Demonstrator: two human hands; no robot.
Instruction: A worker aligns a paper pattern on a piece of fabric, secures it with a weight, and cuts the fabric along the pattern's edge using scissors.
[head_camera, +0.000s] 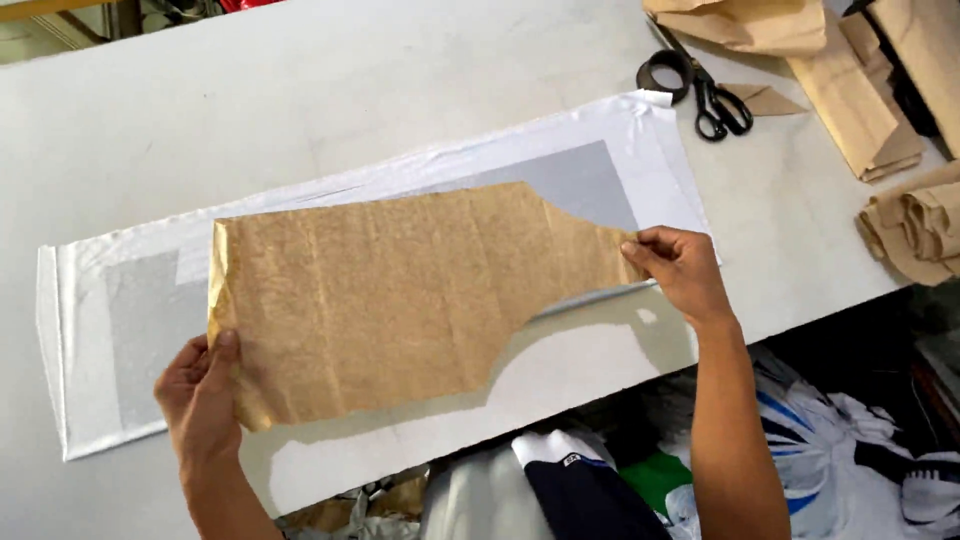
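Note:
A brown paper pattern piece (400, 300), long with a curved cut-out along its near edge, hangs just above the table. My left hand (200, 395) grips its near left corner. My right hand (680, 268) pinches its narrow right end. Under it lies a long strip of white fabric (640, 130) with a grey rectangle (590, 185) on top, spread flat on the white table (300, 90). The pattern covers most of the grey piece.
Black-handled scissors (705, 90) lie at the far right beside folded brown paper pieces (860, 100) and a crumpled brown roll (915, 235). Below the table's near edge sits a heap of white, blue and green garments (600, 480).

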